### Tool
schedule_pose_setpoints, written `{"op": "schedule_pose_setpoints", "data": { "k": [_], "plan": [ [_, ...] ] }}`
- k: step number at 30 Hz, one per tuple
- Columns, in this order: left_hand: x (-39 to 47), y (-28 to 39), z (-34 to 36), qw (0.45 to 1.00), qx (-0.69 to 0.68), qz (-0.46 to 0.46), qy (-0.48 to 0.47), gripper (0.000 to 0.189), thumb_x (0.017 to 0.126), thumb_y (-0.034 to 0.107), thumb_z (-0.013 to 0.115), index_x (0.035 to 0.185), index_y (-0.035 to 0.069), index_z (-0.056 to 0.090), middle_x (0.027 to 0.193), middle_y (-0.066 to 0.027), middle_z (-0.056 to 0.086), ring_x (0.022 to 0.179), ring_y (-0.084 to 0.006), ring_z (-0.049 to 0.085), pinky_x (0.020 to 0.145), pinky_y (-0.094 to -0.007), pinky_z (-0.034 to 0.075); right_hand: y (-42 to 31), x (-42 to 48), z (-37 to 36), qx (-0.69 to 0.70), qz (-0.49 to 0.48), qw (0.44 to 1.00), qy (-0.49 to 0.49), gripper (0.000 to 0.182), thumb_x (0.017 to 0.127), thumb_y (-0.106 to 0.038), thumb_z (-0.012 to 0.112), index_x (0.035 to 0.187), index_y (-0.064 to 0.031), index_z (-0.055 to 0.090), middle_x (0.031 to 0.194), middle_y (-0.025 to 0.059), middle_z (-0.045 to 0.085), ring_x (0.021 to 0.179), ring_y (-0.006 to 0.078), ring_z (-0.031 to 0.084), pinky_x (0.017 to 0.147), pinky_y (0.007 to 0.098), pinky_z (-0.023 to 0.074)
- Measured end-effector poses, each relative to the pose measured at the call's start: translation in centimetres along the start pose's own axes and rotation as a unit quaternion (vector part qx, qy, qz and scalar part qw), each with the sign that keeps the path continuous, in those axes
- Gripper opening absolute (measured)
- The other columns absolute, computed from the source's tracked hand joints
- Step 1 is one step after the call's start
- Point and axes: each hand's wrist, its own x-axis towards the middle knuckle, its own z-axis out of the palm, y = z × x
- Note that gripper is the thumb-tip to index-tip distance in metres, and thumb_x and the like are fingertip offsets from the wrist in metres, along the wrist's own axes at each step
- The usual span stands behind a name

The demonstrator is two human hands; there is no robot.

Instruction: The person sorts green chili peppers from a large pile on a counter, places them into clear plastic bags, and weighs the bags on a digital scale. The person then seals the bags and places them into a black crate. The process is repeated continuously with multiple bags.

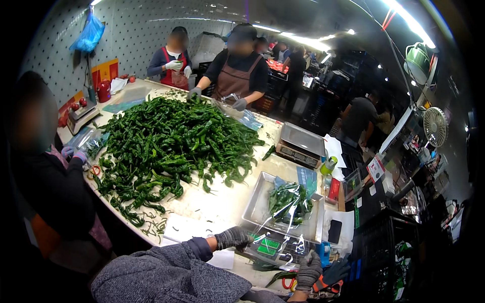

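Note:
My left hand [234, 238], in a grey striped knit glove, pinches one edge of a clear plastic bag [290, 223]. At the bag's other near corner, my right hand [308, 270] grips it in a matching glove. The bag's open end stretches between both hands, over the lit display of a digital scale [267, 246]. Green peppers [290, 202] fill its far end, which rests in a metal tray [252, 204] on that scale. Loose peppers [278, 278] and red-handled scissors [288, 284] lie just left of my right hand.
A large heap of green peppers [178, 140] covers much of the white table [223, 206]. Across it stand a second scale [301, 142] and a co-worker [237, 72]; another person [49, 163] is at the left. Near my right lie a phone [335, 231] and a dark glove [336, 269].

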Motion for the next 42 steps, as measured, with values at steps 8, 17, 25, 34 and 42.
{"op": "schedule_pose_setpoints", "data": {
  "k": [8, 17, 25, 34, 42],
  "plan": [
    [-0.8, 1.2, -0.2, 0.987, -0.136, -0.066, 0.045, 0.03, 0.086, 0.028, 0.048, 0.07, 0.004, 0.056, 0.058, -0.0074, 0.058, 0.052, -0.0149, 0.059, 0.052, -0.0276, 0.048, -1.2, 0.1, -2.5, -0.102, 0.001, 0.994, -0.049, 0.025, 0.072, -0.005, 0.058, 0.096, 0.0, 0.059, 0.084, 0.0156, 0.061, 0.075, 0.0259, 0.059, 0.071, 0.0345, 0.0469],
    [-1.4, 2.8, -0.1, 0.957, -0.256, -0.13, 0.036, 0.034, 0.083, 0.034, 0.054, 0.071, 0.002, 0.06, 0.059, -0.0066, 0.059, 0.052, -0.0136, 0.058, 0.05, -0.0253, 0.048, -11.5, -2.7, 3.2, 0.112, -0.274, 0.945, -0.137, 0.036, 0.071, -0.008, 0.065, 0.106, -0.0072, 0.056, 0.084, 0.0094, 0.06, 0.076, 0.024, 0.057, 0.071, 0.0344, 0.0452],
    [-1.2, 0.8, 0.9, 0.985, -0.12, -0.073, 0.097, 0.028, 0.082, 0.027, 0.053, 0.077, 0.001, 0.061, 0.058, -0.0106, 0.057, 0.049, -0.0162, 0.053, 0.05, -0.0298, 0.044, -13.0, -3.1, 6.2, 0.039, -0.266, 0.916, -0.299, 0.028, 0.075, -0.017, 0.058, 0.102, -0.0093, 0.056, 0.086, 0.0141, 0.059, 0.08, 0.0326, 0.055, 0.072, 0.0405, 0.0437],
    [-1.0, 3.3, 0.7, 0.979, -0.132, -0.112, 0.11, 0.028, 0.082, 0.025, 0.056, 0.072, 0.0, 0.062, 0.056, -0.009, 0.058, 0.05, -0.0128, 0.053, 0.05, -0.0271, 0.044, -11.6, -3.3, 6.7, 0.02, -0.25, 0.939, -0.236, 0.041, 0.069, -0.009, 0.063, 0.108, -0.0031, 0.054, 0.081, 0.0153, 0.058, 0.076, 0.03, 0.057, 0.07, 0.0385, 0.0448],
    [-1.4, 2.9, 0.8, 0.972, -0.155, -0.131, 0.116, 0.026, 0.081, 0.024, 0.054, 0.072, 0.001, 0.062, 0.054, -0.0101, 0.055, 0.048, -0.016, 0.051, 0.051, -0.0298, 0.043, -10.8, -3.9, 8.0, 0.016, -0.266, 0.937, -0.227, 0.042, 0.07, -0.009, 0.06, 0.11, -0.0033, 0.051, 0.079, 0.0154, 0.058, 0.076, 0.0307, 0.057, 0.068, 0.0399, 0.0456]
  ]
}}
